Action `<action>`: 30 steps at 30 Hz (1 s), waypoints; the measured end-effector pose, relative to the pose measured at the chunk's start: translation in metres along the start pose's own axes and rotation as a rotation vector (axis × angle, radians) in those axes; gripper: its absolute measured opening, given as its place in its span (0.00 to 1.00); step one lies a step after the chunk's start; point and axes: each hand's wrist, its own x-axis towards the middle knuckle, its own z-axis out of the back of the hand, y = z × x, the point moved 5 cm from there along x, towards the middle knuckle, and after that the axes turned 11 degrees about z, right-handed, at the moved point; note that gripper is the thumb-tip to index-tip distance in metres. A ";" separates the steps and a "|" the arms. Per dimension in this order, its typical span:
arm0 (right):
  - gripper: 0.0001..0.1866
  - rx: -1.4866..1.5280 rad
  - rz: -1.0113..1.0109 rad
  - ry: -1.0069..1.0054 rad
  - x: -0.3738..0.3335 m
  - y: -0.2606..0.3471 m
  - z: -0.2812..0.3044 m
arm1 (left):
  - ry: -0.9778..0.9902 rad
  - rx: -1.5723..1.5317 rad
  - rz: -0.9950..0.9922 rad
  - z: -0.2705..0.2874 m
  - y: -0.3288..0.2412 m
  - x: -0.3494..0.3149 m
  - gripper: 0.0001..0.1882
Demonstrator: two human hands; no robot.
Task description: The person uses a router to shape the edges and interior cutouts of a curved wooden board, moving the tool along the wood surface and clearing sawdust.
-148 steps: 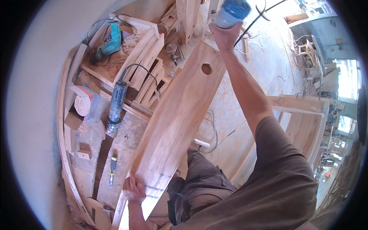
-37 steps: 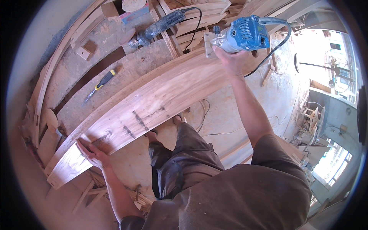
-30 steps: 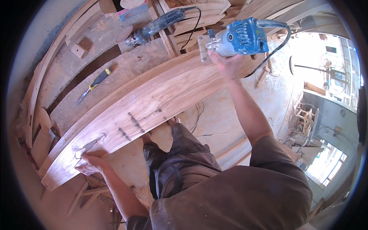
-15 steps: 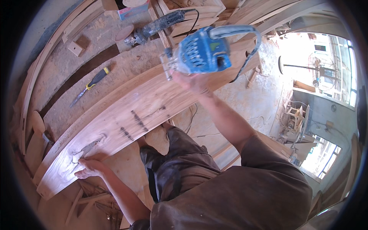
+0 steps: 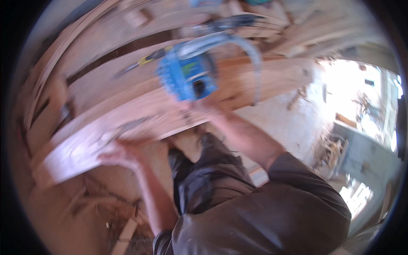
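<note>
A long, pale wooden plank (image 5: 153,123) with dark marks runs across in front of me. My left hand (image 5: 121,157) is at its near left edge, thumb on top and fingers at the side, gripping it; motion blurs the fingers. My right hand (image 5: 197,106) holds a blue corded power tool (image 5: 187,74) over the middle of the plank. The tool's body hides most of my right fingers. Its thick pale cord (image 5: 255,59) loops up and over to the right. Whether its base touches the wood I cannot tell.
Beyond the plank, a yellow-and-black handled tool (image 5: 155,55) lies on the bench (image 5: 100,91), partly behind the power tool. A dark grinder-like tool (image 5: 229,24) lies at the back. Wood pieces (image 5: 297,32) are stacked at the far right; offcuts (image 5: 125,233) lie below left.
The view has shifted and blurred. My right hand has brought the blue power tool left and nearer along the plank. My left hand stays at the plank's left edge.
</note>
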 end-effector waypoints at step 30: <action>0.24 -0.960 0.758 -0.003 0.052 0.094 -0.055 | -0.007 -1.057 0.970 0.042 0.076 0.195 0.08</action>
